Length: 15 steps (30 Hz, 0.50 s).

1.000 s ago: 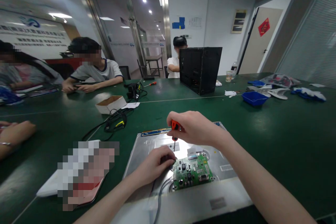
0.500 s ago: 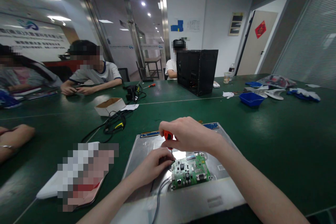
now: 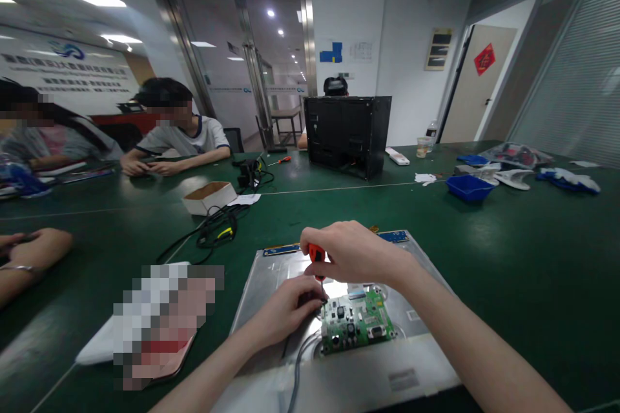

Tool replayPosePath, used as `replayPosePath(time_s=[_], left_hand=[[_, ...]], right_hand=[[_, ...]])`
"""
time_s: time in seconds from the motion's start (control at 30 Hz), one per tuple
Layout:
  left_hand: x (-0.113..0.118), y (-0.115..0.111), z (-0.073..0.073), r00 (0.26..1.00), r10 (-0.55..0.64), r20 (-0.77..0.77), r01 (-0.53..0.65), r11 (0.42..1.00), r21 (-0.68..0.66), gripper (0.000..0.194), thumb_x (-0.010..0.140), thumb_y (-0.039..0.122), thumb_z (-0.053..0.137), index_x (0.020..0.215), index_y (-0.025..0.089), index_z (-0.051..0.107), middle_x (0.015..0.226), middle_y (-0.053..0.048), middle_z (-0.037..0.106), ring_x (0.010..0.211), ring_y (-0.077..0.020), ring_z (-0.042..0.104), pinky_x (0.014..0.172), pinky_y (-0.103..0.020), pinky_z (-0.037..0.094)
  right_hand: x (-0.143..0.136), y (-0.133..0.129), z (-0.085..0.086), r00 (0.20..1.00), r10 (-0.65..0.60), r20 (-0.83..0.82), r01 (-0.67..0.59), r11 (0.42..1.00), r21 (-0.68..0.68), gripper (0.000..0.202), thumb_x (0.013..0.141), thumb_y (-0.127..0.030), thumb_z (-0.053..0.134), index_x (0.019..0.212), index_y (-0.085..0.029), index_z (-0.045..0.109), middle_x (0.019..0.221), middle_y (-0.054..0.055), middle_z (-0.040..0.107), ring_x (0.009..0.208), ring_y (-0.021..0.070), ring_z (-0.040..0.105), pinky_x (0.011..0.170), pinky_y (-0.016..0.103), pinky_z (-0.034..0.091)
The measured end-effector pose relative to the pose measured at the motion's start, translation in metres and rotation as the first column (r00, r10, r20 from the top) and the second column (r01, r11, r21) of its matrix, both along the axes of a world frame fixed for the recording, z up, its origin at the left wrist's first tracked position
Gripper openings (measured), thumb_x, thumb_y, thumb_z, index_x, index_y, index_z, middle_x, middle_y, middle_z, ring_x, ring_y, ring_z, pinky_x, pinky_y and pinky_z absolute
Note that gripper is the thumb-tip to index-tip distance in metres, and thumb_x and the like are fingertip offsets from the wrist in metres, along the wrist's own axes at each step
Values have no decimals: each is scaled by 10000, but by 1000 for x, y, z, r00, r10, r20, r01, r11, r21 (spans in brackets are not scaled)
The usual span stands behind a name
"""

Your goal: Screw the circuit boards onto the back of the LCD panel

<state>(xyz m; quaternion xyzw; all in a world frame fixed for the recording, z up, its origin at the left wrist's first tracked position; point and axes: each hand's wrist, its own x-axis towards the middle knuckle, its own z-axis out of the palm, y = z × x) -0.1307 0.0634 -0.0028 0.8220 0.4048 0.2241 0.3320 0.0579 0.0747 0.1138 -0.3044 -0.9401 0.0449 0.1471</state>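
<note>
Green table [image 3: 513, 297], right hand [image 3: 356, 251] holding a screwdriver [image 3: 317, 254] by a circuit board [image 3: 359, 319]

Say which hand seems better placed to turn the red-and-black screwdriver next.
Probably the right hand: it grips the screwdriver, which points down near a corner of the flat green circuit board. The left hand is beside that corner, not on the screwdriver.

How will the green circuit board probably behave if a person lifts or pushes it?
The green circuit board is probably stiff, because it looks flat and straight-edged. It may be fragile, since small raised parts stand exposed on its face. Pushing it left could disturb the grey cable that curves close to that side.
</note>
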Motion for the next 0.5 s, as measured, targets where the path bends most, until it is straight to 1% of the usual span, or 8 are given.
replayPosePath(time_s=[0.17,0.3,0.5], left_hand=[[-1,1,-1,1000,-11,-4,11,1000,-1,121,827,152,568,827,180,685,849,-26,694,825,-181,607,774,-278,457],[-1,0,-1,1000,-3,1,3,1000,14,114,821,154,574,826,181,684,870,-32,701,838,-186,604,795,-289,466],[-1,0,0,1000,14,4,-14,1000,-4,111,818,133,593,822,182,692,863,-26,697,832,-184,603,800,-292,458]], right_hand=[[0,2,-2,1000,4,-14,-5,1000,-17,167,884,-304,623,999,-207,550,857,15,710,721,153,603,555,245,256],[0,3,-2,1000,-4,-27,3,999,-33,198,881,-321,634,1021,-208,550,885,18,715,739,158,613,564,247,270],[0,1,0,1000,-2,-15,2,1000,-22,178,879,-325,634,986,-205,559,856,17,711,718,153,604,561,249,267]])
